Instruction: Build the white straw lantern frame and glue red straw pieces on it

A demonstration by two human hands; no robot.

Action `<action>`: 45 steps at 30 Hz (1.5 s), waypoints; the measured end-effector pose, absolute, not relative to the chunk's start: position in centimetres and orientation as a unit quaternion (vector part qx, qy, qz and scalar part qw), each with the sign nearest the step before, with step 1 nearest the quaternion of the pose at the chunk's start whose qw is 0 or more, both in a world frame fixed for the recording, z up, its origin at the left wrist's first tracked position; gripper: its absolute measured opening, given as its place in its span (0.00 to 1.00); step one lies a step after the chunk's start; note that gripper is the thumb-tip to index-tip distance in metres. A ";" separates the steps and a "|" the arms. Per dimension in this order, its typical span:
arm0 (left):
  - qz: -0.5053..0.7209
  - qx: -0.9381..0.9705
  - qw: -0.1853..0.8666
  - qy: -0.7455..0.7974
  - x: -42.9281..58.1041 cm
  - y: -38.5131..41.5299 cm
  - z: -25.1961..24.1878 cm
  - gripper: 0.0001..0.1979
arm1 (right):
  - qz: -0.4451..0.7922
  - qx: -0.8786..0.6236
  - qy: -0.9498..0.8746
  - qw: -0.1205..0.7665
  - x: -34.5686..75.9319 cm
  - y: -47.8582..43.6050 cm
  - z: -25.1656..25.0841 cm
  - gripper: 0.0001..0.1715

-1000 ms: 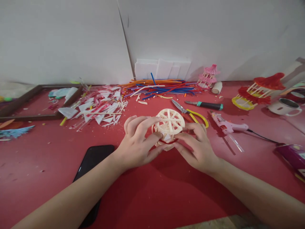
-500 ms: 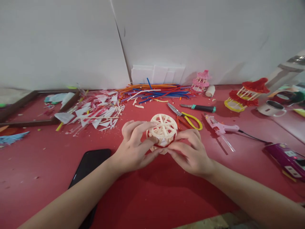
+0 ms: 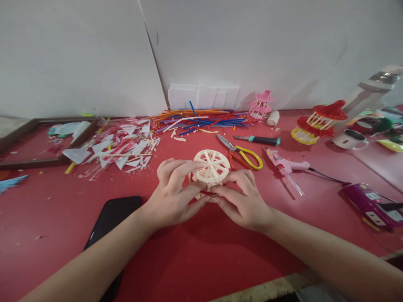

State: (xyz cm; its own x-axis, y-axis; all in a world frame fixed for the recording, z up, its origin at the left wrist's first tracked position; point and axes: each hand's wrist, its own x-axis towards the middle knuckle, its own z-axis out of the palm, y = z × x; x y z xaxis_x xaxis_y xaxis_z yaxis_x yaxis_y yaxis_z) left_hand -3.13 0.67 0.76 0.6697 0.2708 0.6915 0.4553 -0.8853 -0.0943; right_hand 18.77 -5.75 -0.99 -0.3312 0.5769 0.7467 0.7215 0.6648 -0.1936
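Note:
Between my two hands is a small cream-coloured round frame [image 3: 211, 166], its top ring spoked like a wheel. A red strip [image 3: 206, 193] runs round its lower part, half covered by fingers. My left hand [image 3: 171, 195] is closed on the frame's left side, forefinger on the top ring and thumb lower down at the front. On the front right, my right hand [image 3: 247, 201] pinches at the red strip with thumb and fingers. The fingertips of both hands nearly meet at the front. What lies under the fingers is hidden.
Beyond the frame lie scissors [image 3: 247, 157], a utility knife [image 3: 262, 140] and a pink glue gun [image 3: 285, 163] with a cord. A phone [image 3: 115, 218] lies by my left forearm. Coloured sticks [image 3: 201, 119] and scraps [image 3: 122, 144] line the back. A mug [image 3: 350, 139] stands right.
The whole view has shifted slightly, so most things sit a little further left. Both hands keep hold of the frame, and my right fingers have moved inward over the red strip.

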 end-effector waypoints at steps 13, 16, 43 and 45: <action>-0.350 -0.905 0.156 -0.185 -3.0 0.5 1.2 0.07 | -0.071 -0.398 -0.811 0.424 18.6 -5.8 -1.1 0.08; -0.355 -0.902 0.159 -0.185 -2.9 0.5 1.2 0.08 | -0.075 -0.399 -0.810 0.424 18.5 -5.8 -0.9 0.07; -0.362 -0.897 0.175 -0.186 -2.8 0.5 1.0 0.10 | -0.067 -0.387 -0.813 0.430 18.8 -5.9 -1.0 0.14; -0.362 -0.897 0.178 -0.183 -2.8 0.5 1.0 0.10 | -0.068 -0.385 -0.817 0.425 19.0 -5.9 -1.0 0.14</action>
State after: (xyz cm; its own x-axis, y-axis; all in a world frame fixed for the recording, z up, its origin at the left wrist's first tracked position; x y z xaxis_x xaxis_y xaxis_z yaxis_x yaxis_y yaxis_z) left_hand -2.82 0.46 1.02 0.6715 0.1995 0.7136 0.4573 -0.8693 -0.1874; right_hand 18.99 -5.94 -1.01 -0.3427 0.5710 0.7460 0.6872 0.6939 -0.2154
